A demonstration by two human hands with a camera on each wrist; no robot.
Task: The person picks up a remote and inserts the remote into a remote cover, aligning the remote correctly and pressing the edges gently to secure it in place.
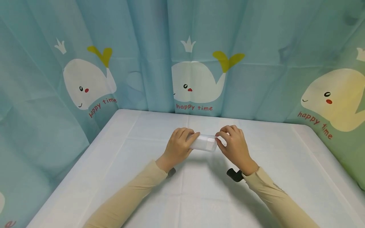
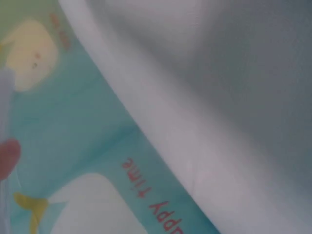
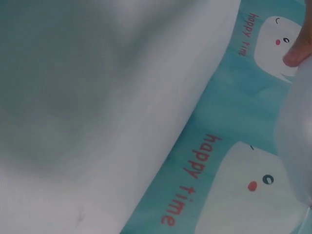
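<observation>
A clear, whitish plastic container [image 1: 202, 143], shaped like a cylinder, lies sideways between my two hands above the white table. My left hand [image 1: 179, 144] grips its left end, thumb along the top. At the right end, my right hand [image 1: 234, 147] pinches the edge between thumb and fingertips. In the left wrist view, a sliver of the container [image 2: 5, 105] and a fingertip [image 2: 9, 156] show at the left border. The right wrist view has the container's rounded side [image 3: 296, 126] at its right border, below a finger [image 3: 296, 54].
White cloth covers the table [image 1: 199, 202]. Blue-green curtains [image 1: 154, 57] with printed whales hang along the far edge and both sides. A black wrist strap piece [image 1: 235, 174] sits under the right wrist, and a dark one [image 1: 171, 173] beside the left.
</observation>
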